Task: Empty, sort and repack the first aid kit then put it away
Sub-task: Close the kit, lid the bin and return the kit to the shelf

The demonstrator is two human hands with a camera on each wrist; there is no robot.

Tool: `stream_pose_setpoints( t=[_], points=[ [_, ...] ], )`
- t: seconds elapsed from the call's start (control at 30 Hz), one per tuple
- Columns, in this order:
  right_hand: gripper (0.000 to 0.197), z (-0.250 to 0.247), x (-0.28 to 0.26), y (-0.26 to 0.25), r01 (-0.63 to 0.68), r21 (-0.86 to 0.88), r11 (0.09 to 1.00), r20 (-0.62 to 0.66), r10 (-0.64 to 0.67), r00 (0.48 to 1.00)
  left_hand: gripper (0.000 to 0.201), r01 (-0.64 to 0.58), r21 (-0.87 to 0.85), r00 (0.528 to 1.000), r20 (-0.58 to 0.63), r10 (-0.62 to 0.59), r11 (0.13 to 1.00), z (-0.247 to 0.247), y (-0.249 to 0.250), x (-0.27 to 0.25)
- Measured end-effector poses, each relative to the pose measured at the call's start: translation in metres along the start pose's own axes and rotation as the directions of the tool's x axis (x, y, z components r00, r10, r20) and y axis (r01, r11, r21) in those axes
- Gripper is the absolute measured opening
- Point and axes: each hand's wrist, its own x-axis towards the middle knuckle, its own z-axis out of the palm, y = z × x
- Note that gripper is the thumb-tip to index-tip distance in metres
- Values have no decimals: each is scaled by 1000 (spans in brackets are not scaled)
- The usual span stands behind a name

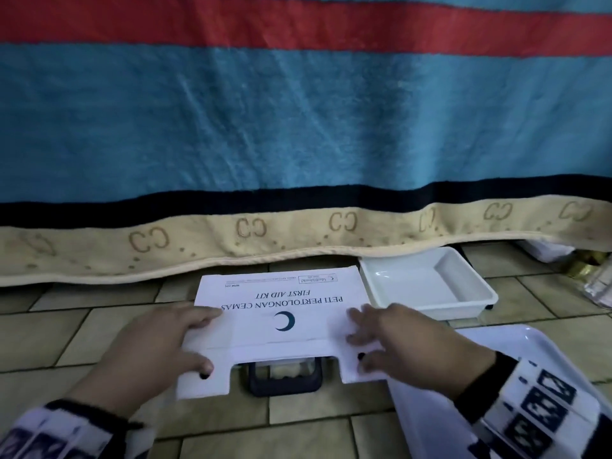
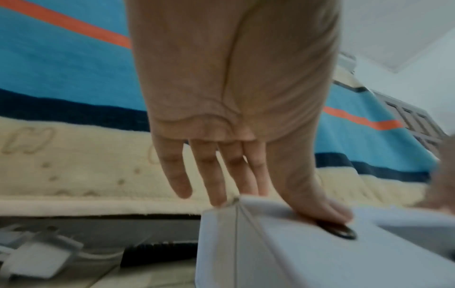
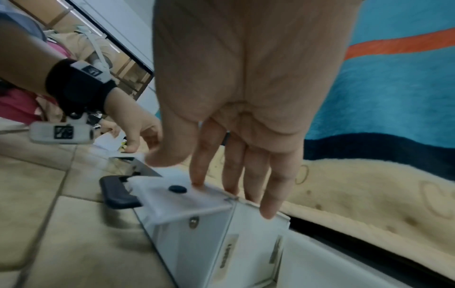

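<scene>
Fingers [image 1: 202,318] of the left hand [image 1: 155,346] lay straight on the first aid kit [image 1: 281,313], low centre on the floor [image 1: 59,329], thumb by its snap; the right hand [image 1: 394,339] mirrored it, apparently to free the lid, trays [image 1: 477,299] waiting right.

White cardboard first aid box lid [image 1: 281,306] reads "PETI PERTOLONGAN CEMAS, FIRST AID KIT", beside a dark crescent; the cream blanket border [image 1: 251,240] repeats "CC".
</scene>
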Motion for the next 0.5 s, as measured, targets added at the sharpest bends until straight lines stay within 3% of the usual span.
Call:
stream_pose_setpoints(
  t=[0.1,0.23,0.4,0.5],
  points=[
    [41,0,11,0,-64,13,998,-125,65,990,75,-20,63,998,-54,24,998,8,0,9],
    [35,8,21,-6,-77,-97,992,-114,66,991,69,-59,-67,995,-89,53,996,18,-10,9],
    [46,18,23,-10,-147,76,986,-137,156,978,72,-110,-111,990,-98,99,988,25,-16,14],
    [46,19,23,-13,-157,70,985,-145,166,975,70,-114,-88,989,-107,104,990,26,-16,16]
  ],
)
